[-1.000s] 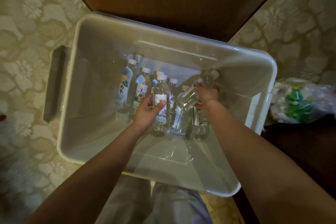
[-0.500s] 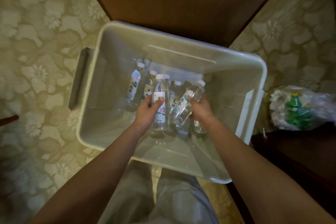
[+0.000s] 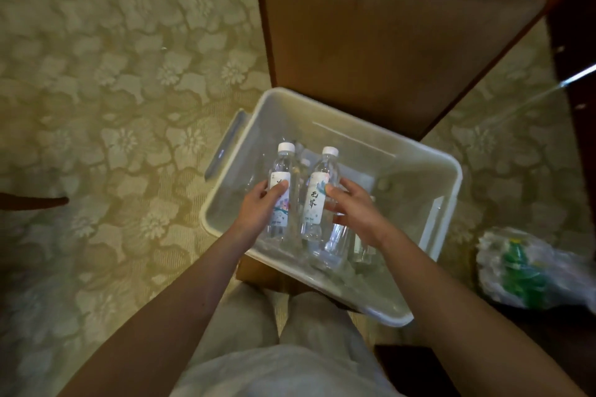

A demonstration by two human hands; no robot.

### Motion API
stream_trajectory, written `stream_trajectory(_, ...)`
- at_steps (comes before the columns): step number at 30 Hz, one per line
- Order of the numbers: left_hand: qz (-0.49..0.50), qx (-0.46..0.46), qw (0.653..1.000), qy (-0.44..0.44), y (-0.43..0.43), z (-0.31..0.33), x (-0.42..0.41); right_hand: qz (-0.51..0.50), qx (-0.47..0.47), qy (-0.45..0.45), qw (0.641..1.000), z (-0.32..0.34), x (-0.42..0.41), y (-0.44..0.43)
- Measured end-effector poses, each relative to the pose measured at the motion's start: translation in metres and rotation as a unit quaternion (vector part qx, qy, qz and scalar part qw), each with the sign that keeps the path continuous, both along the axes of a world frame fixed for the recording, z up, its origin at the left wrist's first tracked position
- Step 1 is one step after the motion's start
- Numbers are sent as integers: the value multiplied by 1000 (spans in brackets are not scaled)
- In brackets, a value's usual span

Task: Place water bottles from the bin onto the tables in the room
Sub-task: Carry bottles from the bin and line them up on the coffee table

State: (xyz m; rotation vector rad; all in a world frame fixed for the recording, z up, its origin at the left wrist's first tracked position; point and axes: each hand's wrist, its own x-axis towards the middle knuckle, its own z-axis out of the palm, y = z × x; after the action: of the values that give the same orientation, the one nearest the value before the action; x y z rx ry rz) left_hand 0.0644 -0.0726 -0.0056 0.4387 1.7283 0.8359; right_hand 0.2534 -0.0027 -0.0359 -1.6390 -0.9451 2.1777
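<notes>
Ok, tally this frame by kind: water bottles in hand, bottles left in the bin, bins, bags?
Left-hand water bottle: 1
Right-hand water bottle: 1
Loose water bottles lower down: at least 3, blurred
Bin: 1
Plastic bag: 1
Total: at least 7

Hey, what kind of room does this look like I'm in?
Probably a hotel or banquet room: patterned floral carpet, a padded chair with a polished wood frame, and a plastic bin of small labelled water bottles, two being lifted out.
</notes>
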Motion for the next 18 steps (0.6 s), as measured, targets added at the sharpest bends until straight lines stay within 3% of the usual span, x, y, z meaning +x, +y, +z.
stream_trajectory(8,25,50,998,6,-26,50,-34,22,16,59,998,51,-43,-1)
stream_trajectory(18,157,119,981,3,-96,99,-85,163,84,92,979,115,-121,-27)
